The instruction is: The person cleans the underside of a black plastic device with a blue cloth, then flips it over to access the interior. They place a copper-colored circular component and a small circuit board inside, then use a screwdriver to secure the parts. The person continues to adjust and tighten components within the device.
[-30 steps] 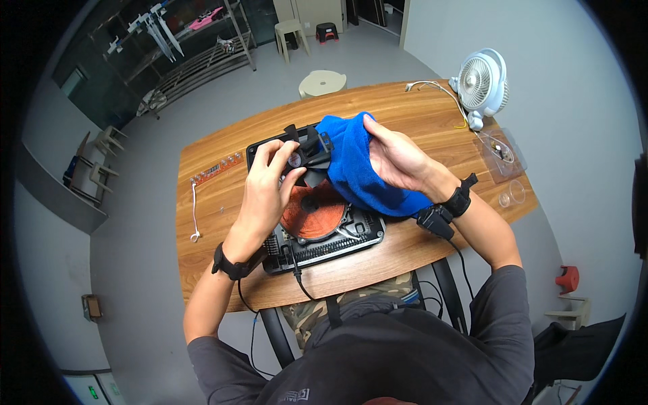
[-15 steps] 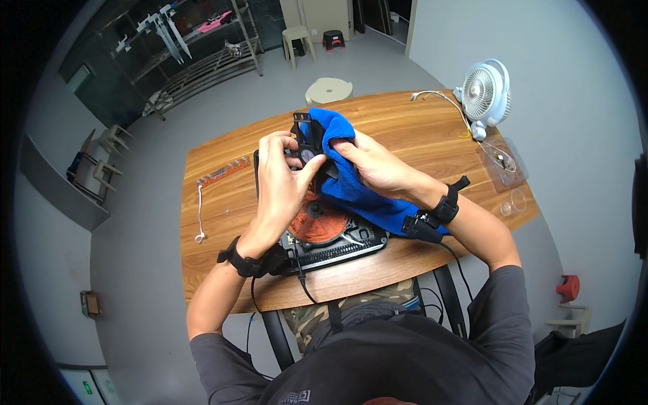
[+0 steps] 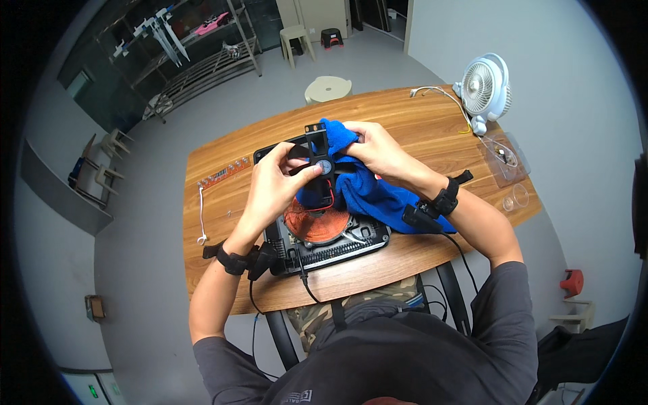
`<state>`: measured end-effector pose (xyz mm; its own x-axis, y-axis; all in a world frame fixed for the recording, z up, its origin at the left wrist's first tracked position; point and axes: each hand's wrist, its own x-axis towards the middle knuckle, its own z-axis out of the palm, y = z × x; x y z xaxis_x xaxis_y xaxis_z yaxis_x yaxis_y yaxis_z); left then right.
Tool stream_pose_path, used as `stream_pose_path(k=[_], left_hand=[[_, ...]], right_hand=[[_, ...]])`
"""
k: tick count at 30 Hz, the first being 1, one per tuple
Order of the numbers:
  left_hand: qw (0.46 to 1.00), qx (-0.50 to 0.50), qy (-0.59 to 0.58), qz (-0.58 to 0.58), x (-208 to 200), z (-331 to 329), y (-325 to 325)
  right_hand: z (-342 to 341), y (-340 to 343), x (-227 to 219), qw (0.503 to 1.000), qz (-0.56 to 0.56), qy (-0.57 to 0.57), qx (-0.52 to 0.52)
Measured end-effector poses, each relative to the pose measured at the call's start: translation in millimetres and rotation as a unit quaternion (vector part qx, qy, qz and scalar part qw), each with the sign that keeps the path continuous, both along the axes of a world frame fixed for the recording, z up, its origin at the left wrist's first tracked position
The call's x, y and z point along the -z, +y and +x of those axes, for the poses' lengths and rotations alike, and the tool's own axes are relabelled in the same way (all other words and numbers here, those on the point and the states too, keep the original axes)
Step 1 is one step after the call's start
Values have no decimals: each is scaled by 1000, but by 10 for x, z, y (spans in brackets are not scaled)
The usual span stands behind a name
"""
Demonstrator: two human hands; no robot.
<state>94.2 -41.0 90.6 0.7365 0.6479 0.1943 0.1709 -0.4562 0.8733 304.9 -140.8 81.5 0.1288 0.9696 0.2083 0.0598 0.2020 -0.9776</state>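
Observation:
My left hand (image 3: 268, 185) grips a black cooling fan (image 3: 325, 167) by its frame, thumb near the round hub. The fan is raised above the open induction cooker base (image 3: 337, 255), and red wires run down from it. In my right hand (image 3: 379, 154) is a bunched blue cloth (image 3: 388, 199), pressed against the fan's upper right side. Its loose end drapes over the base's right side onto the table. Below the fan, a round copper coil (image 3: 316, 229) shows inside the black base. Part of the coil is hidden behind my left hand and the fan.
An orange circuit strip (image 3: 224, 173) with a white cable (image 3: 202, 216) lies on the table's left side. At the far right stand a white desk fan (image 3: 481, 88), a clear plastic tray (image 3: 503, 162) and a clear cup (image 3: 518, 196). A black power cord (image 3: 304, 277) hangs over the near edge.
The fan has come lower and turned, so its hub faces up more. My right hand has moved the cloth round to the fan's upper right side.

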Motion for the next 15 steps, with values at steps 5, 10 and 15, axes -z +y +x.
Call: stream_pose_path(k=[5, 10, 15], left_hand=[[999, -18, -16, -20, 15, 39, -62], [998, -46, -38, -25, 20, 16, -83], [996, -71, -37, -30, 82, 11, -61]], right_hand=[[44, -43, -30, 998, -40, 12, 45], [81, -108, -66, 996, -4, 60, 71], [56, -175, -151, 993, 46, 32, 100]])
